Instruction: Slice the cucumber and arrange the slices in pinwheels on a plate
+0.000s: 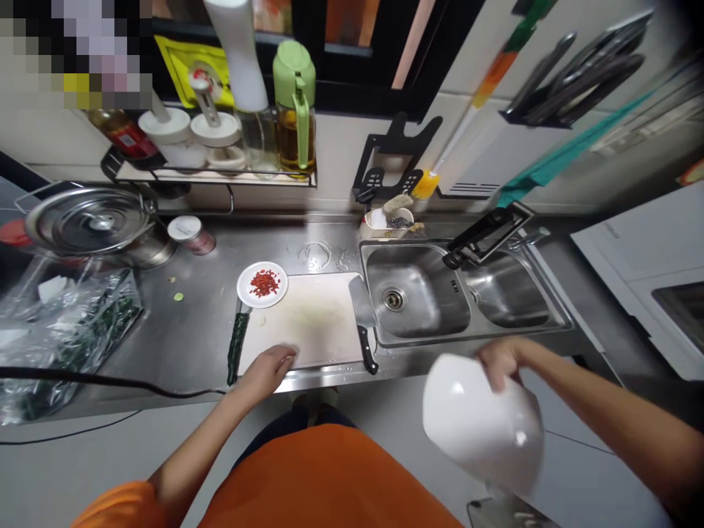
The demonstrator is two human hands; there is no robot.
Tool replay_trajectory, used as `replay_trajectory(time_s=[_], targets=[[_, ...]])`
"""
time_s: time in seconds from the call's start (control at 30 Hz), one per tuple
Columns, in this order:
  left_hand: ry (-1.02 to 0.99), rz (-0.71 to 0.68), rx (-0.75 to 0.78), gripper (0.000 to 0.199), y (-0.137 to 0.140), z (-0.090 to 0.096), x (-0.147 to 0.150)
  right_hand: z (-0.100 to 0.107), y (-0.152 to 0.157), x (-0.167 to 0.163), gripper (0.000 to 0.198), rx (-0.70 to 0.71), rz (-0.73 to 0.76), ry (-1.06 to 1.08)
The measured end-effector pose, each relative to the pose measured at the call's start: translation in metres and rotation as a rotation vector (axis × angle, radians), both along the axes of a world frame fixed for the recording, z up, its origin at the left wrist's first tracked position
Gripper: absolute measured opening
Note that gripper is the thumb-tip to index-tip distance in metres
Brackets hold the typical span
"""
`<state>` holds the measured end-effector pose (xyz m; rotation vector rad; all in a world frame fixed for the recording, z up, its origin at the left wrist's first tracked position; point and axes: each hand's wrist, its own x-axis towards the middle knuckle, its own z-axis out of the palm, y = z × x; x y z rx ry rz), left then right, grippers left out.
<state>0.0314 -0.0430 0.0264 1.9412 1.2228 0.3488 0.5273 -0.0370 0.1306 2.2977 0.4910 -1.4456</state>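
Observation:
My right hand [501,363] is closed on the edge of a white bowl [478,411], held tilted in front of the counter, right of my body; the bowl is slightly blurred. Over the front edge of the white cutting board [324,345] is my left hand [269,370], its fingers loosely bent and nothing visible in them. A cleaver [363,315] lies along the board's right side. At the board's back left corner sits a white plate [246,284] of small red pieces [265,283]. A dark green cucumber [237,345] lies along the left edge.
A double steel sink [418,323] with a black faucet [478,238] is on the right. Left are a lidded pot [99,220], a small can [192,236] and a plastic bag of greens [82,345]. A wall rack [231,176] holds bottles and jars.

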Motion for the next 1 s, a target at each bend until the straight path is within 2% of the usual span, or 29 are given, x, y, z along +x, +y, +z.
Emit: replay_trajectory(time_s=[0.03,0.1,0.17,0.27,0.4,0.53,0.7,0.83,1.0], targets=[[-0.01,-0.003,-0.003,0.028,0.001,-0.001,0.001,0.001,0.029,-0.004,0.031,0.013,-0.122,0.063],[-0.025,-0.003,-0.012,0.028,0.003,-0.003,0.004,-0.003,0.082,-0.016,0.025,0.101,-0.183,0.117],[-0.033,0.008,-0.027,0.028,0.005,-0.005,0.007,-0.015,0.123,-0.036,0.021,0.204,-0.22,0.196],[-0.032,0.037,-0.053,0.027,0.009,-0.007,0.01,-0.045,0.164,-0.077,0.029,0.464,-0.202,0.491],[-0.028,0.079,-0.068,0.027,0.017,-0.01,0.01,-0.086,0.203,-0.134,0.03,0.614,-0.204,0.682],[-0.029,0.149,-0.052,0.027,0.025,-0.012,0.011,-0.115,0.242,-0.166,0.026,0.597,-0.171,0.658],[-0.032,0.216,-0.071,0.027,0.031,-0.014,0.023,-0.141,0.278,-0.174,0.025,0.542,-0.142,0.642],[-0.041,0.24,-0.091,0.027,0.034,-0.016,0.034,-0.153,0.289,-0.174,0.028,0.517,-0.13,0.647],[-0.027,0.263,-0.086,0.027,0.039,-0.019,0.04,-0.157,0.288,-0.177,0.034,0.503,-0.1,0.631]])
